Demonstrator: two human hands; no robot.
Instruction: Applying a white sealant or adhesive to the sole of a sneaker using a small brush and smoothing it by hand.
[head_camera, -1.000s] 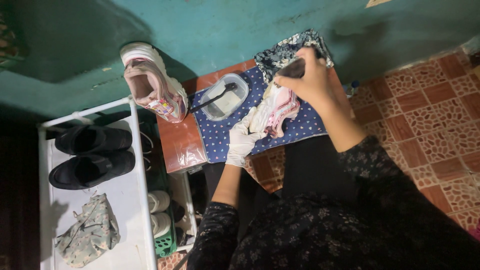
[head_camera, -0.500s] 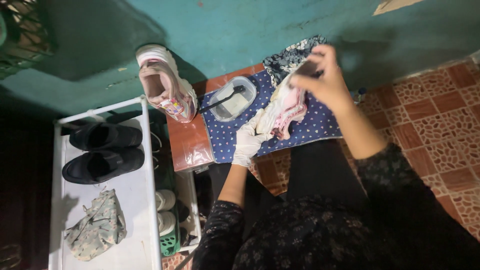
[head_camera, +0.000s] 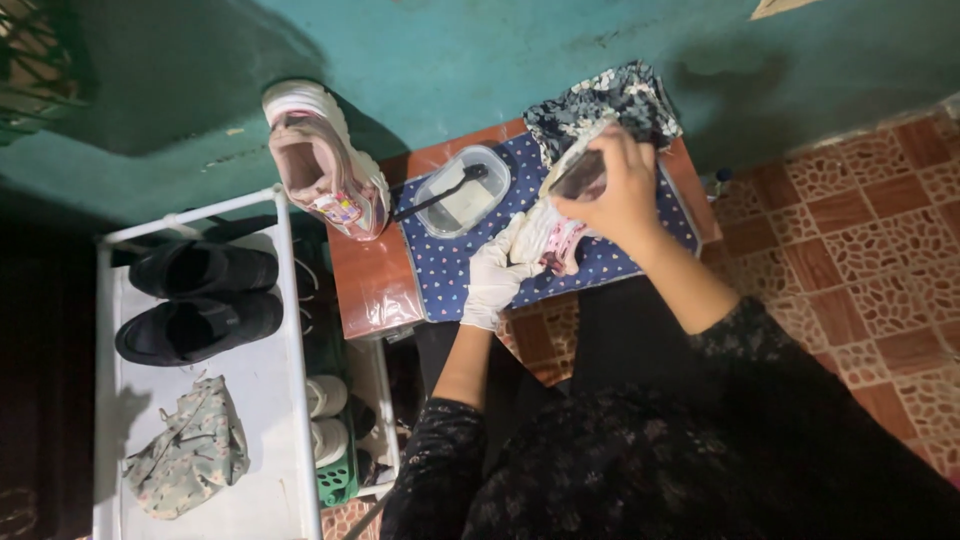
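Left hand (head_camera: 495, 275) in a thin white glove, matt and slightly wrinkled, rubber or plastic by its look; right hand (head_camera: 618, 188) bare, gripping a brush (head_camera: 580, 172) with a dark, faintly glossy back. Between them, a small shoe (head_camera: 553, 240) of white and pink fabric, matt. Beneath it, a mat (head_camera: 450, 270) of blue dotted cloth, smooth. Low table (head_camera: 370, 285): reddish top with a glossy sheen, like clear plastic film over wood. Container (head_camera: 462, 190) of clear plastic, shiny. Rag (head_camera: 610, 100) of soft patterned cloth. Second shoe (head_camera: 325, 160): pink textile and white rubbery sole. Rack (head_camera: 280, 400): white painted, smooth. Floor (head_camera: 860, 250): patterned tiles, dull. Wall (head_camera: 480, 50): teal paint, rough and scuffed.
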